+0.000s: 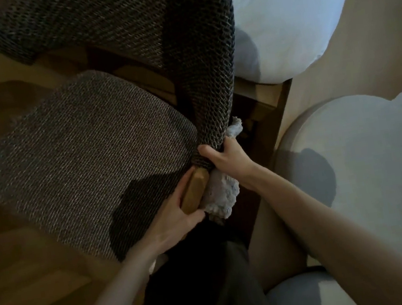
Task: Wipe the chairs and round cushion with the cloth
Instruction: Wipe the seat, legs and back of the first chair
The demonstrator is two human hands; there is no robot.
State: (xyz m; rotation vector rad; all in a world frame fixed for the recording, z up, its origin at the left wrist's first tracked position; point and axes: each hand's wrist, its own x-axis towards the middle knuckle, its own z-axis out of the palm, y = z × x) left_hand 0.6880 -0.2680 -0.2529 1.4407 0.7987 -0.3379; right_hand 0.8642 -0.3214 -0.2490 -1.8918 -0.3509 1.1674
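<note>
Two bare forearms reach down and forward from the bottom edge of the view, the person's dark trouser leg (pixel 237 281) between them. The left hand (pixel 176 222) is closed round a short wooden bar (pixel 195 192) at the near corner of the chair (pixel 117 128), fingers curled over its far side and thumb along its near end. The right hand (pixel 224 157) is just beside it. It grips the lower end of the dark woven backrest (pixel 178 50), with the thumb lying across the front of the weave and the fingers wrapped behind, out of sight.

The cloth (pixel 221 197), pale and fluffy, is bunched under that hand. One wad hangs below the wrist, touching the wooden bar, and a smaller tuft shows above the knuckles against the backrest's edge, so it is pressed to the rear of the backrest. How much of it the fingers hold cannot be seen.

Left of the hands lies the grey woven seat pad (pixel 66 173), rounded in outline, with a dark shadow over its near right part. The backrest rises from the hands toward the top of the view.

Right of the right forearm sits the round cushion (pixel 371 167), pale, with a shadow on its left side, well apart from the cloth. Beyond it a plump white pillow (pixel 287 6) rests on a wooden frame (pixel 259 93). Beige floor (pixel 384 17) shows at the upper right, and darker brown flooring lies to the left of the chair.
</note>
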